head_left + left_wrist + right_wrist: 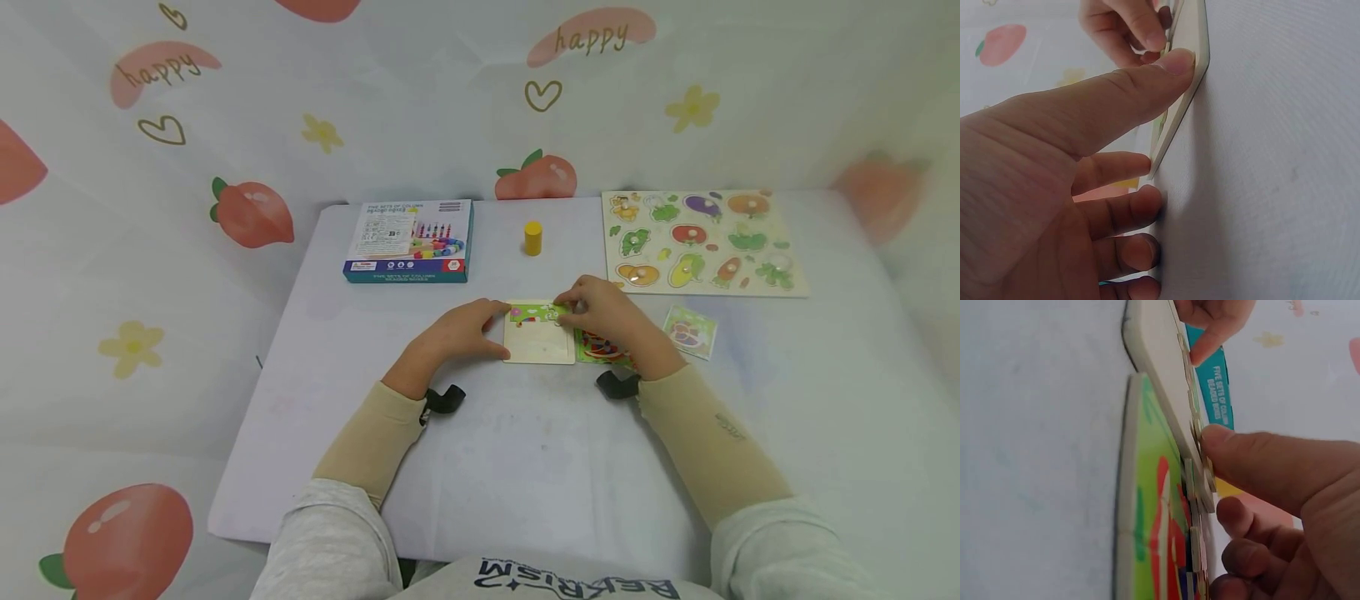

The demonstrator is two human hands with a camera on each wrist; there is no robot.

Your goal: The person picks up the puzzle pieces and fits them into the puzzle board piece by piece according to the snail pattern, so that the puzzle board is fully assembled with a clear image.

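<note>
A pale wooden puzzle board (537,343) lies in front of me, with a strip of green picture pieces (528,313) along its far edge. My left hand (467,330) holds the board by its left side, thumb (1175,62) on the near corner and index finger at the far one. At the far right corner, my right hand (603,312) pinches a small puzzle piece (1196,436) down against the board. Under that hand sits a second puzzle (596,348) with a red and green picture, partly hidden and beside the board.
A green-edged bead box (408,242) lies at the back left. Behind the board stands a yellow cylinder (532,238). The vegetable puzzle board (705,242) is at the back right, and a small picture square (691,332) lies right of my right hand.
</note>
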